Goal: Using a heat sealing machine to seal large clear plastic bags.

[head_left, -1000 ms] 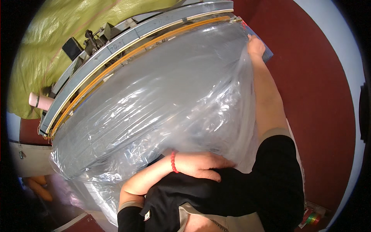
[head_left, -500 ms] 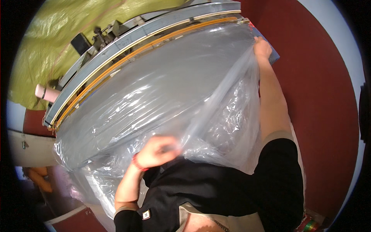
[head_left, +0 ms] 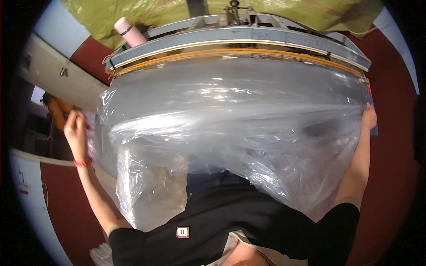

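A broad sheet of clear plastic film [head_left: 230, 102] hangs from the far frame toward my body, creased and shiny, its near part sagging loosely in front of my shirt. At the sheet's right edge my right hand [head_left: 369, 117] is closed on the film, with the arm stretched out. Out past the sheet's left edge, my left hand [head_left: 76, 133] is raised with fingers curled together, a red band [head_left: 83, 163] on its wrist. Whatever those fingers hold, if anything, cannot be made out.
A long grey metal frame [head_left: 199, 37] with an orange strip [head_left: 248, 51] runs across the far side. A pink roll [head_left: 129, 32] leans at its left end. Behind hangs a yellow-green tarp [head_left: 146, 11]. A pale door panel [head_left: 60, 66] stands left; a dark red wall [head_left: 395, 146] is at right.
My left hand has swung from the middle of the film out to the far left. The view has turned to the right frame-on, and my right hand still grips the right edge.
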`<state>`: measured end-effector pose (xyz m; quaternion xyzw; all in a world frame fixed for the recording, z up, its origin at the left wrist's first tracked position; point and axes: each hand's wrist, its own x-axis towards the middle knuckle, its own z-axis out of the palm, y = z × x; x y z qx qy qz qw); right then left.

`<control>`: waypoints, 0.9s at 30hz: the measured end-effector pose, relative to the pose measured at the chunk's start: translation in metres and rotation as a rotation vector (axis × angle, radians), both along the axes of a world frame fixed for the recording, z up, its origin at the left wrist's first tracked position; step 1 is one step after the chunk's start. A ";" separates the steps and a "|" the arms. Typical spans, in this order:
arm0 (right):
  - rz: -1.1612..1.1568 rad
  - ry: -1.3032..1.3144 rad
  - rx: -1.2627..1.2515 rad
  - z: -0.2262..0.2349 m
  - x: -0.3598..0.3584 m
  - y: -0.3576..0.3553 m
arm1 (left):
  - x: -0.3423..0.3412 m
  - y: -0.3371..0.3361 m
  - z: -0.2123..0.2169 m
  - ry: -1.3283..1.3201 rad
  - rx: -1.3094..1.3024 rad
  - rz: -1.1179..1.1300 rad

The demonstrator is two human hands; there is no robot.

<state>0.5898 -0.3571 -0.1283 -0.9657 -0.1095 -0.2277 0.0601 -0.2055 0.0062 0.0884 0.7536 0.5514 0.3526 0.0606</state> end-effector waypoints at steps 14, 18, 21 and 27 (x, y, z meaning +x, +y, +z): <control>0.056 0.026 0.052 0.002 -0.001 -0.002 | 0.002 0.033 -0.100 0.348 0.049 -0.417; 0.044 0.036 0.050 0.002 -0.001 -0.001 | -0.055 0.076 0.003 0.107 -0.497 -0.404; 0.035 0.036 0.051 0.002 -0.002 -0.001 | -0.034 0.081 0.032 0.308 0.268 -0.048; 0.028 0.033 0.053 -0.001 0.002 -0.003 | 0.002 0.054 -0.093 0.736 0.320 -0.552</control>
